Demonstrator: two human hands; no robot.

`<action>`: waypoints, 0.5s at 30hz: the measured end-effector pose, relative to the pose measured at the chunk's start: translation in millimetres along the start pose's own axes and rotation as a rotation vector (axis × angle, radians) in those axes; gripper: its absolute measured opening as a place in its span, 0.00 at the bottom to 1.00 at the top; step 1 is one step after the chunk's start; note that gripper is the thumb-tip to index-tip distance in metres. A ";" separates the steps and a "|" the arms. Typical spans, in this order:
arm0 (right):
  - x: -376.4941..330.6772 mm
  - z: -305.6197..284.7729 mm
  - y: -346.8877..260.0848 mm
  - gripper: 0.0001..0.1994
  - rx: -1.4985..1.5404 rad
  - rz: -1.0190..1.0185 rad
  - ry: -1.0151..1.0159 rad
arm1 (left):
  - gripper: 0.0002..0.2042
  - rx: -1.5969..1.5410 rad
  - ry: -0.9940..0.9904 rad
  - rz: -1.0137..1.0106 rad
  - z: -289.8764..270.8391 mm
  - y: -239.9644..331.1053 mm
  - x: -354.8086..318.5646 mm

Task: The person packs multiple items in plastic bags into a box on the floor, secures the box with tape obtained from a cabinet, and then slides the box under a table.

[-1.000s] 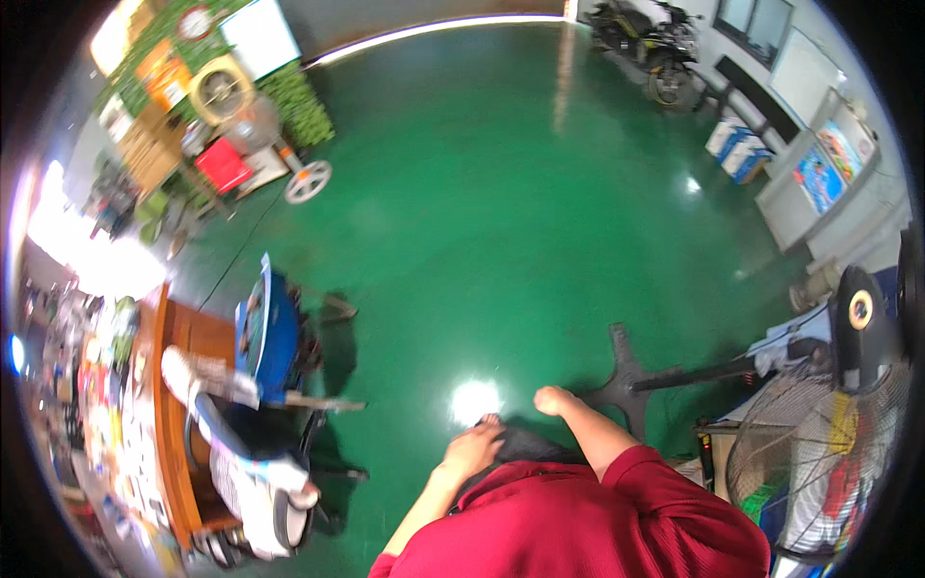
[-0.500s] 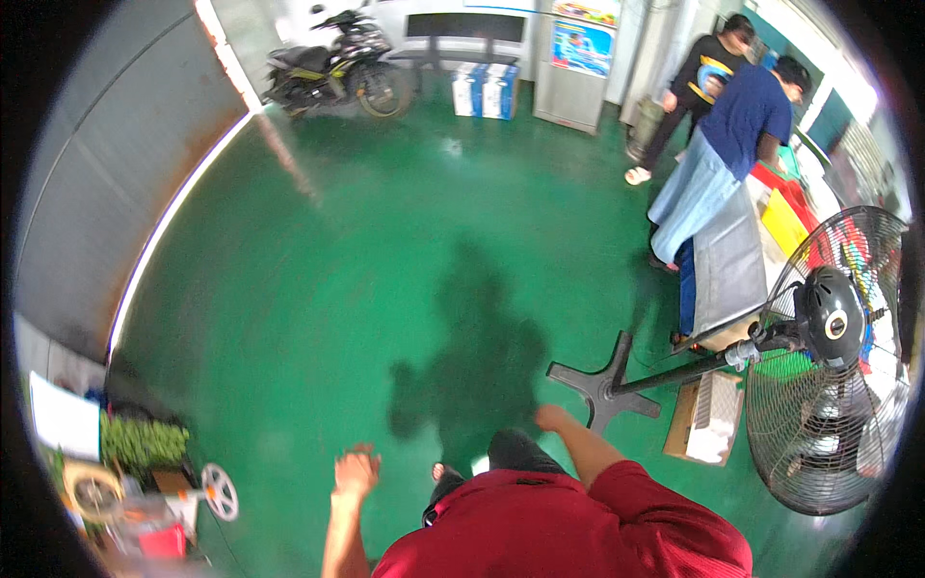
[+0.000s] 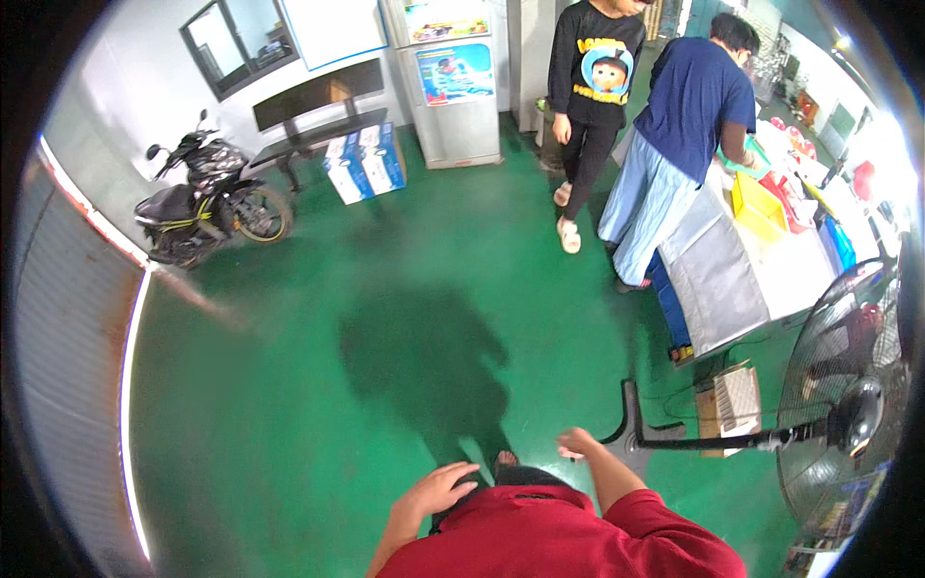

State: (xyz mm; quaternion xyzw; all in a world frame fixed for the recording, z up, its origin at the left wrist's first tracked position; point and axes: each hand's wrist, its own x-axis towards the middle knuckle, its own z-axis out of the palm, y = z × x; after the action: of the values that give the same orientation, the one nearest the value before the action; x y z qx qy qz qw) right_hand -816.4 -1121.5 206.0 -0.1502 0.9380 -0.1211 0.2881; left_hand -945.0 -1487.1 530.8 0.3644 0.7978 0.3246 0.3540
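Our left hand point(image 3: 438, 489) hung open over our dark trousers point(image 3: 525, 475); we couldn't tell whether our right hand point(image 3: 576, 444) was closed. Near it stood a black, wire-caged pedestal fan point(image 3: 856, 419), probably top-heavy, best held by its pole point(image 3: 713, 444). We read no label there; a black cartoon-print shirt point(image 3: 569, 40) bore lettering.

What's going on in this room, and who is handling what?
A person in a red shirt stands on a green floor, with nothing visible in either hand. Their left hand is open by their dark trousers; the right hand is near the black base of a floor fan. Farther off, a co-worker in a blue top leans over a table, an arm reaching to a green tray. Another person in black stands beside them.
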 end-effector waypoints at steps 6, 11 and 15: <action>215.1 -299.8 -36.5 0.16 0.782 0.325 0.426 | 0.20 0.141 0.099 -0.413 -164.4 -117.9 71.0; 327.4 -341.4 29.9 0.15 0.854 0.513 0.577 | 0.19 0.527 0.043 -0.159 -373.5 -166.0 216.4; 341.2 -341.4 70.8 0.13 0.844 0.706 -0.154 | 0.17 0.576 0.119 0.226 -520.5 -112.3 364.1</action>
State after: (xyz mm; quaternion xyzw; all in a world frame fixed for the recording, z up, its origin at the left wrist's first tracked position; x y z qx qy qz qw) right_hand -1297.5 -1127.8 286.5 0.2933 0.7776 -0.3713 0.4140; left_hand -1577.8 -1385.8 604.4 0.5165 0.8307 0.1431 0.1508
